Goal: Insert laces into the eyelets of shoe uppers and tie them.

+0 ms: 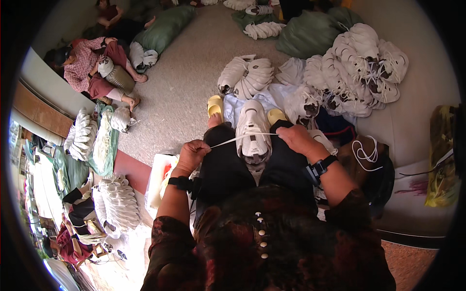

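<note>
A white sneaker upper [252,116] stands between my knees, its toe pointing away from me. Across it runs a white shoelace [228,141], pulled taut from side to side. My left hand [193,154] pinches one end of the lace above my left thigh. On the other side, my right hand [297,139] grips the lace beside the upper, fingers closed. Whether the lace passes through the eyelets is too small to tell.
Piled white shoe uppers [361,68] rise at the right, with a bundle of uppers [246,75] ahead. White laces [365,154] lie on a dark bag to my right. A person [90,68] sits at far left near a green sack [165,29]. More uppers [116,203] stack at left.
</note>
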Demonstrator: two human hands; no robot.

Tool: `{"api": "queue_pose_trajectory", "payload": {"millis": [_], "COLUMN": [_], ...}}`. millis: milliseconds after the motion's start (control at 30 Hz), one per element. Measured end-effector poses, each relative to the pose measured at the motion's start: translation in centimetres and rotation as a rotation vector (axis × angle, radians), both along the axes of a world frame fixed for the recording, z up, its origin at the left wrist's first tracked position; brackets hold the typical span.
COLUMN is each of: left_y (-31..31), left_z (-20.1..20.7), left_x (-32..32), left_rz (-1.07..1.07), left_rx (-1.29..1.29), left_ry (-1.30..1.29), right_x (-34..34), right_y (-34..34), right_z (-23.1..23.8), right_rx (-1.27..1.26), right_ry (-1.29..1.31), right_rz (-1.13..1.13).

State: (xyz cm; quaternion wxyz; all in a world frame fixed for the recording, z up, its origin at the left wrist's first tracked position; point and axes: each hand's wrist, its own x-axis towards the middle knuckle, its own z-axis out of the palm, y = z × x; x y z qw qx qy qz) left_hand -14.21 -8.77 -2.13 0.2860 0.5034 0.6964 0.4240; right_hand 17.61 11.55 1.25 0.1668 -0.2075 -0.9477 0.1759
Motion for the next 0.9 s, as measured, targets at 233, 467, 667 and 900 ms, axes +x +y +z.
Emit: {"api": "queue_pose_trajectory", "payload": {"millis": [233,467,667,900], "left_y": [-12.5,-22.0,-27.9,-9.9], "left_z": [1.5,4.6,-3.0,-1.1], "left_x": [-11.5,-15.8,-18.2,-5.9], "left_rz": [0.268,0.475,0.631,0.490], "left_rx": [-0.149,-0.348,-0.515,-0.388], "left_ry": [-0.043,0.120,0.298,-0.427], "right_x": [9.8,25.8,30.6,10.8], "right_y": [8.6,14.5,17.4,8.2], "right_z": [4.3,9.4,9.2,5.7], "right_rx": [-0.089,-0.002,0.282,-0.803], "right_ry": [0.137,0.056,-0.187,-0.029], "right_rz": [-0.204,-0.546,-0.675,-0.561]}}
